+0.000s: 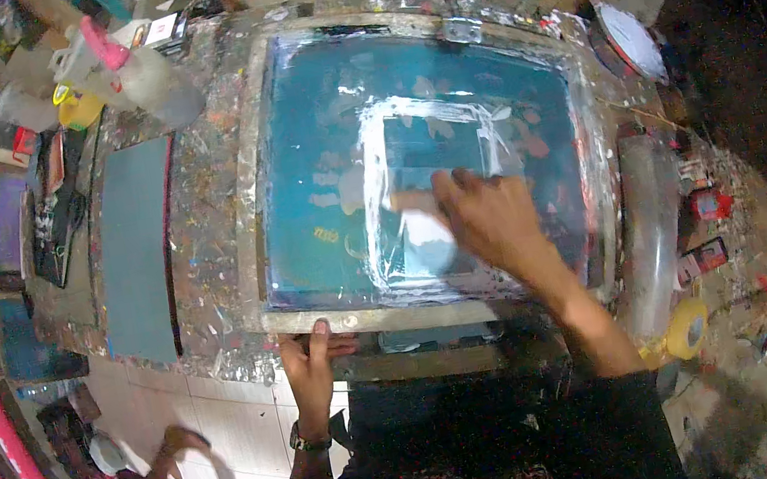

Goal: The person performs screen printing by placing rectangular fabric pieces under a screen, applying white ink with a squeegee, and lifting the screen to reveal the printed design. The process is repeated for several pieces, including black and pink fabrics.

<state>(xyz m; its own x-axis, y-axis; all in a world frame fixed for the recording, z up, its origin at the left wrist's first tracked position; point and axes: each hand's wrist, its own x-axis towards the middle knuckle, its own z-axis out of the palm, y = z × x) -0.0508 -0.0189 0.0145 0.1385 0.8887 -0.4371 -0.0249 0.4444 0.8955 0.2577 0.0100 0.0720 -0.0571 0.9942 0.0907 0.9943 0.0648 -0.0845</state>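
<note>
Right hand fingers curled on a pale wiping pad, centre of the blue screen. Left hand lies flat, pinning the frame at 6 o'clock. Judgement: even strokes, frame kept still.

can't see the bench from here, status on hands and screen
Left hand pressing on the near edge of the frame. Right hand on the blue screen, pushing a pale pad inside the white-smeared rectangle. Nothing in the way.

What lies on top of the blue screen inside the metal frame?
On the blue screen lies a white taped rectangle. The right hand presses a tool with a white edge there. Whatever sits beneath the screen is hidden.
</note>
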